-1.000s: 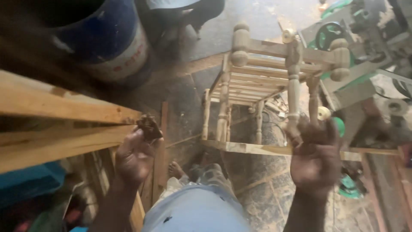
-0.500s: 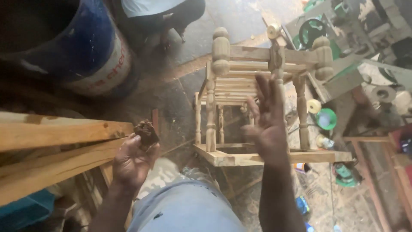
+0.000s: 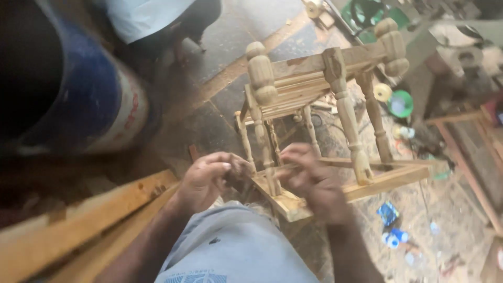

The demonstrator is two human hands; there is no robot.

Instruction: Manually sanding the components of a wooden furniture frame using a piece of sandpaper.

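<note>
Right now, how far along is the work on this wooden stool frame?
The wooden stool frame looks assembled: turned legs, rails and slats are joined. In hand: the left hand and the right hand meet at its near corner, the left seemingly gripping a small dark piece, too blurred to identify. The wood looks bare, so any finishing seems left.

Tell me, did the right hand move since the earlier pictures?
Yes. The right hand came down from the upper turned posts to the lower frame corner of the wooden stool, close to the left hand.
</note>
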